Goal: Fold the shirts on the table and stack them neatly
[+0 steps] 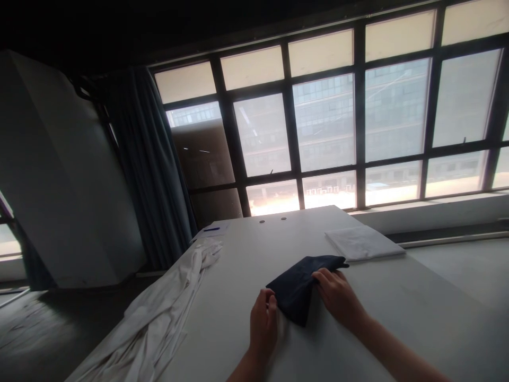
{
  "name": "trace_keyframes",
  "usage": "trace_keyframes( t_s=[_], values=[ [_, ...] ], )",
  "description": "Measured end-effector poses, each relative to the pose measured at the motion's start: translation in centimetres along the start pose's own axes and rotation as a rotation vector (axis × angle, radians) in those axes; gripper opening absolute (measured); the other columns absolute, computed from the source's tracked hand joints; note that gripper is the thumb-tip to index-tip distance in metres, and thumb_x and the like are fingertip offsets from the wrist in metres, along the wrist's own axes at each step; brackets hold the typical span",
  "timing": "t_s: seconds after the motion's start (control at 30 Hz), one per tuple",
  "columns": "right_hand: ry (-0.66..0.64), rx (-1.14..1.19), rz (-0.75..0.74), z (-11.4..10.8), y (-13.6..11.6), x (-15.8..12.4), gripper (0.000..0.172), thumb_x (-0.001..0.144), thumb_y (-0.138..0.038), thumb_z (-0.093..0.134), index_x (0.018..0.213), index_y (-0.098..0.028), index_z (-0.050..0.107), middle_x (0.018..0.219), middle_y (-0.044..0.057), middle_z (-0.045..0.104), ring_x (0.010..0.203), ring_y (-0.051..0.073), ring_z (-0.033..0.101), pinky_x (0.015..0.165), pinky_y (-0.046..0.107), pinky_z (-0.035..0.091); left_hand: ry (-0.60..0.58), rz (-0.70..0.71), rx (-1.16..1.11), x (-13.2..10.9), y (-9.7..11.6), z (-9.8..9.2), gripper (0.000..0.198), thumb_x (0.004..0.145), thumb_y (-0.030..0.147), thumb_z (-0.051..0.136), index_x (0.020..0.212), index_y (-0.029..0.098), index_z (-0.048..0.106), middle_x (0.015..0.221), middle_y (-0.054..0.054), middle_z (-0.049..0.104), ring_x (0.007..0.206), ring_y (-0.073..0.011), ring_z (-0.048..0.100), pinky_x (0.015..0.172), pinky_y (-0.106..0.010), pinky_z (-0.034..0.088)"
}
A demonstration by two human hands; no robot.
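Note:
A dark navy piece of cloth (296, 284), folded over on itself, is held up a little over the white table (254, 249). My left hand (264, 318) pinches its near left corner between thumb and fingers. On the other side, my right hand (334, 292) grips the cloth's right edge, fingers curled over it. One flap hangs down between the two hands. What kind of cloth item it is, I cannot make out.
A folded white cloth (363, 242) lies at the table's right edge. Crumpled white fabric (159, 318) runs along the left edge, with a blue pen (212, 229) on paper beyond it. Windows (326, 122) and a dark curtain (147, 159) stand behind.

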State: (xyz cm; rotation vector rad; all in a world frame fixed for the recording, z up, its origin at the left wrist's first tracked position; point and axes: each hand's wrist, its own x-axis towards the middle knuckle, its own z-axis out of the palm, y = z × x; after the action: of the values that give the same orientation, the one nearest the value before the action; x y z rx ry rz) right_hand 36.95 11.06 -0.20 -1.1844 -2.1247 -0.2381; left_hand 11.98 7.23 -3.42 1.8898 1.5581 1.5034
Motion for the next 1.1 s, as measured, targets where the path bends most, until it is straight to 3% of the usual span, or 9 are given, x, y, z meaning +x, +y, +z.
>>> trace_keyframes(
  t_s=[0.17,0.37,0.53,0.6,0.73,0.83,0.93,1.1],
  values=[
    [0.001,0.048,-0.013,-6.2,3.4,2.1,0.025,0.1,-0.032,0.044,0.11,-0.022,0.065,0.104,0.009,0.072,0.091,0.024,0.067,0.084,0.038,0.048,0.018,-0.132,-0.073,0.7,-2.5,0.5,0.03,0.101,0.046,0.034,0.089,0.024,0.051,0.07,0.002,0.06,0.068,-0.0187,0.062,0.066,-0.027,0.044],
    [-0.19,0.051,0.142,-14.7,8.8,2.5,0.03,0.097,-0.045,0.049,0.107,-0.025,0.069,0.103,0.009,0.074,0.087,0.025,0.069,0.077,0.037,0.051,-0.073,-0.117,-0.014,0.5,-2.9,1.3,0.023,0.097,0.043,0.041,0.092,0.023,0.052,0.073,0.001,0.061,0.066,-0.0178,0.061,0.062,-0.025,0.042],
    [-0.349,-0.001,0.215,-16.7,15.9,4.1,0.03,0.092,-0.046,0.057,0.102,-0.022,0.072,0.096,0.012,0.076,0.08,0.026,0.069,0.076,0.038,0.051,-0.184,-0.101,0.086,0.7,-2.7,1.9,0.009,0.089,0.027,0.047,0.087,0.023,0.054,0.071,0.002,0.061,0.064,-0.016,0.059,0.062,-0.024,0.04],
    [-0.274,-0.049,0.273,-16.7,18.6,5.6,0.03,0.091,-0.043,0.057,0.103,-0.02,0.072,0.097,0.013,0.076,0.081,0.026,0.068,0.076,0.038,0.05,-0.218,-0.106,0.117,0.7,-2.8,2.1,0.007,0.087,0.024,0.048,0.086,0.023,0.055,0.07,0.002,0.061,0.064,-0.0155,0.058,0.062,-0.024,0.039],
    [0.056,-0.193,0.344,-16.7,23.0,8.8,0.032,0.094,-0.038,0.054,0.111,-0.015,0.068,0.107,0.016,0.074,0.09,0.025,0.064,0.082,0.037,0.045,-0.27,-0.108,0.157,0.7,-3.1,2.3,0.008,0.084,0.02,0.05,0.085,0.022,0.057,0.07,0.002,0.062,0.063,-0.0147,0.057,0.06,-0.024,0.037],
    [0.164,-0.24,0.405,-15.0,25.4,9.6,0.041,0.098,-0.039,0.046,0.121,-0.01,0.064,0.119,0.021,0.068,0.101,0.026,0.061,0.086,0.037,0.042,-0.289,-0.096,0.167,0.7,-3.0,2.4,0.009,0.084,0.018,0.049,0.084,0.022,0.058,0.072,0.002,0.063,0.065,-0.0146,0.057,0.062,-0.024,0.038],
    [0.128,-0.247,0.501,-10.6,27.0,8.0,0.039,0.097,-0.033,0.045,0.121,-0.011,0.066,0.121,0.022,0.068,0.103,0.026,0.062,0.085,0.036,0.041,-0.304,-0.079,0.193,0.7,-2.7,2.3,0.009,0.084,0.018,0.05,0.083,0.021,0.059,0.076,0.0,0.064,0.07,-0.0158,0.059,0.065,-0.025,0.038],
    [-0.068,-0.218,0.658,-1.4,28.3,1.3,0.019,0.078,-0.016,0.059,0.085,-0.017,0.077,0.087,0.011,0.076,0.078,0.025,0.069,0.073,0.033,0.045,-0.335,-0.082,0.246,0.6,-2.0,2.2,0.01,0.083,0.016,0.051,0.083,0.021,0.06,0.08,-0.001,0.065,0.071,-0.0159,0.058,0.067,-0.026,0.038]
  ],
)
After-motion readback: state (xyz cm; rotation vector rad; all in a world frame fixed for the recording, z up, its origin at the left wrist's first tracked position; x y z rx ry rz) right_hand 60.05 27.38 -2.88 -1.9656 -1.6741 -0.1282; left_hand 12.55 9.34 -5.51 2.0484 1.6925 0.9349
